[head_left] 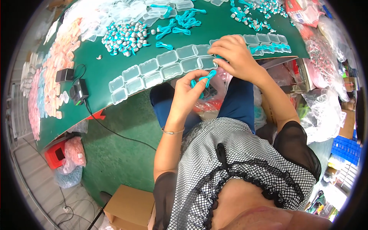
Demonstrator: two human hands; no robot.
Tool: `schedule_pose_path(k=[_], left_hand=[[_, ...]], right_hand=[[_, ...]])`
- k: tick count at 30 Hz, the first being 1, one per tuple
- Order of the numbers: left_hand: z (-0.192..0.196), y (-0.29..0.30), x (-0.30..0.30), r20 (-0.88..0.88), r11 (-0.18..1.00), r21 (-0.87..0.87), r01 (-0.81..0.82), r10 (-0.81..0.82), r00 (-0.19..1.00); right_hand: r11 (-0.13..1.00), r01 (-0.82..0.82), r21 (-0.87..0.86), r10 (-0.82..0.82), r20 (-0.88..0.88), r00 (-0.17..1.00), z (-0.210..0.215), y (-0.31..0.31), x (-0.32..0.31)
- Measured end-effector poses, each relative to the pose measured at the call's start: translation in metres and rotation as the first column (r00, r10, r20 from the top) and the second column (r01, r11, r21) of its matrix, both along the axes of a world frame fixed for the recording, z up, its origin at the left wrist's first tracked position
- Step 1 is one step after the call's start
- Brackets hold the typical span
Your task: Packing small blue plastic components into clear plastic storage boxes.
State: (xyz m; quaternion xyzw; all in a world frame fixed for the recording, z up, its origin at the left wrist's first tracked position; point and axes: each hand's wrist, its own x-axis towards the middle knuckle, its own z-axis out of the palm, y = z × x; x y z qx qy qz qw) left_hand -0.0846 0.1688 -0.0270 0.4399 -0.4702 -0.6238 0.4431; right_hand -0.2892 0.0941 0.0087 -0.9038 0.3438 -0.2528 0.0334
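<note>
The left hand (188, 92) is closed around a small bundle of teal cord (205, 78), pinched between thumb and fingers just off the near edge of the green desk (96, 82), above the person's lap. The right hand (235, 53) rests palm-down on the desk, fingers curled narrowly onto a short piece of teal cord at one compartment of the double row of clear plastic snap-lid boxes (161, 71); what exactly its fingertips grip is hidden beneath them.

The row of boxes runs left to right along the near edge of the desk, its long axis slanting up toward the right, and lies just beyond the left hand and directly under the right. The right hand is the nearer to the boxes; the left hand's bundle sits just below and to the left of it.

Farther back lie a heap of grey-and-teal earplugs (126, 38), loose teal cords (180, 23), and more empty clear boxes. At the desk's left are pink foam pieces (57, 65) and a black power adapter (78, 92).
</note>
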Motion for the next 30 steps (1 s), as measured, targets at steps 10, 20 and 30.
schedule_pose_path(k=[10, 20, 30], left_hand=[[-0.008, 0.002, 0.021, -0.032, 0.995, 0.015, -0.097, 0.097, 0.995], [-0.014, 0.005, 0.043, -0.026, 0.987, -0.001, -0.161, 0.161, 0.987], [-0.006, 0.004, 0.035, -0.069, 0.980, -0.001, -0.197, 0.197, 0.978]], right_hand=[[1.000, -0.014, 0.018, 0.015, -0.079, 0.997, -0.015, -0.008, 0.031], [0.995, -0.009, -0.100, 0.000, -0.092, 0.996, -0.018, -0.020, 0.045], [0.985, 0.032, -0.167, -0.059, -0.156, 0.986, -0.015, -0.021, 0.036]])
